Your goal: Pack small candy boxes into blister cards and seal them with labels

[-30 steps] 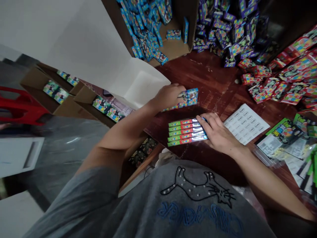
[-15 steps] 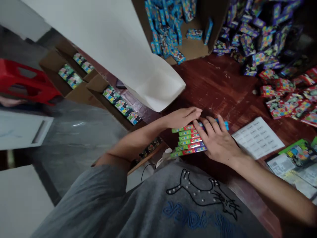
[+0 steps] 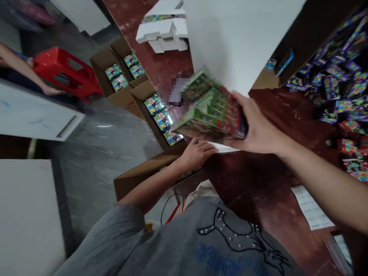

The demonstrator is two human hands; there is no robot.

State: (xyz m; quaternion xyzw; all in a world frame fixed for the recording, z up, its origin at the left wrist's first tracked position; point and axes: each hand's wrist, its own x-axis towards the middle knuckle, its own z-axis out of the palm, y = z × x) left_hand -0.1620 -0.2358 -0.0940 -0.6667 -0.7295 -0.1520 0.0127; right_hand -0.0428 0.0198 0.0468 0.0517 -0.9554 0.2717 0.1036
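Observation:
My right hand [image 3: 255, 128] is closed around a stack of small printed boxes [image 3: 218, 115], lifted above the table in front of the white carton. Green, red and dark purple bands show along the stack, and its green end is stepped; motion blurs the print. The white carton [image 3: 230, 42] stands tall behind it, its lower part partly hidden by the stack. Below the stack, my left hand [image 3: 198, 153] has its fingers curled at the near white edge of the carton.
Brown cartons [image 3: 135, 96] holding printed packs stand at the left, beyond them a red stool [image 3: 66, 71] and another person's arm [image 3: 25, 69]. Purple boxes [image 3: 342, 84] and red boxes [image 3: 353, 145] lie heaped at the right. A white label sheet [image 3: 312, 207] is on the dark red table.
The stack has been lifted off the table in my right hand and moved up and left. My left hand has left the stack for the carton's edge. The view has shifted left.

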